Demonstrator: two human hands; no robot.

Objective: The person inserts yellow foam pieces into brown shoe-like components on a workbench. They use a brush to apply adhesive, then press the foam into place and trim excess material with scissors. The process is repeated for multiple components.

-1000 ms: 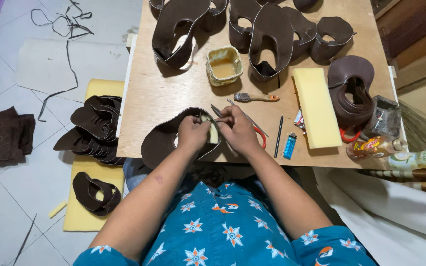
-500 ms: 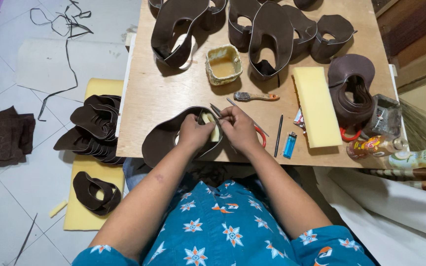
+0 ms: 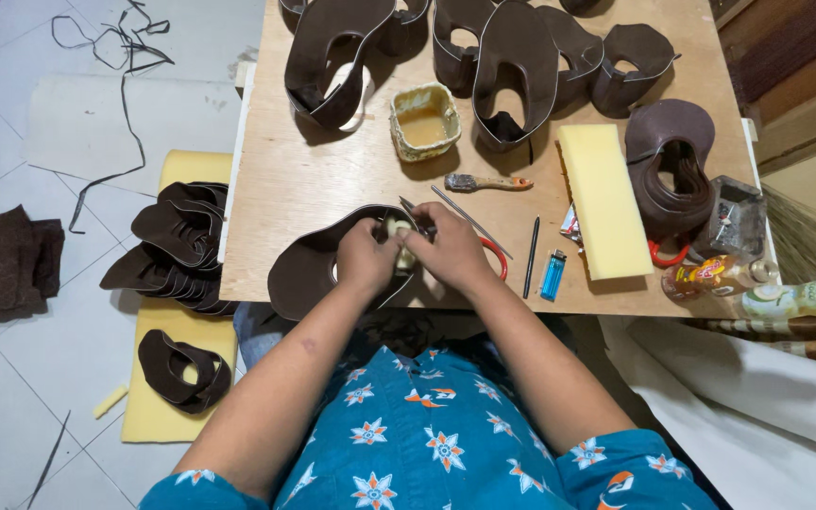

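Note:
A dark brown leather shoe upper point(image 3: 302, 274) lies at the near edge of the wooden table point(image 3: 314, 179). My left hand point(image 3: 365, 260) grips its inner rim. My right hand point(image 3: 450, 250) presses against the same rim, pinching it together with a small pale yellowish piece point(image 3: 400, 244) between the two hands. Both hands touch each other over the upper's opening. Red-handled scissors point(image 3: 495, 253) lie just under and right of my right hand, partly hidden by it.
On the table: several folded brown uppers point(image 3: 512, 66), a glue tub point(image 3: 424, 120), a brush point(image 3: 485, 182), a yellow foam block point(image 3: 603, 200), a blue lighter point(image 3: 552, 275), bottles point(image 3: 767, 297). A stack of uppers point(image 3: 177, 246) sits on foam on the tiled floor at left.
My hands stay on the upper's rim; the fingers have shifted slightly along it, working the pale piece. Nothing else has moved.

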